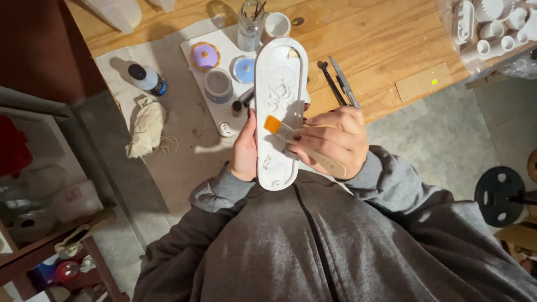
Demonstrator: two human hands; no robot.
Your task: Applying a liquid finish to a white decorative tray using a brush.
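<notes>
Left hand clamped round oval white tray, fingers wrapped at nine o'clock edge. Right hand pinched flat brush, orange bristles touching tray's middle.

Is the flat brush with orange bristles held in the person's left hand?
No, the right hand holds the orange-bristled brush; the left hand grips the long white oval tray.

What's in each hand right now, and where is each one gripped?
Left hand grips the white oval tray by its left edge near the lower end. Right hand holds a flat brush by its wooden handle.
</notes>
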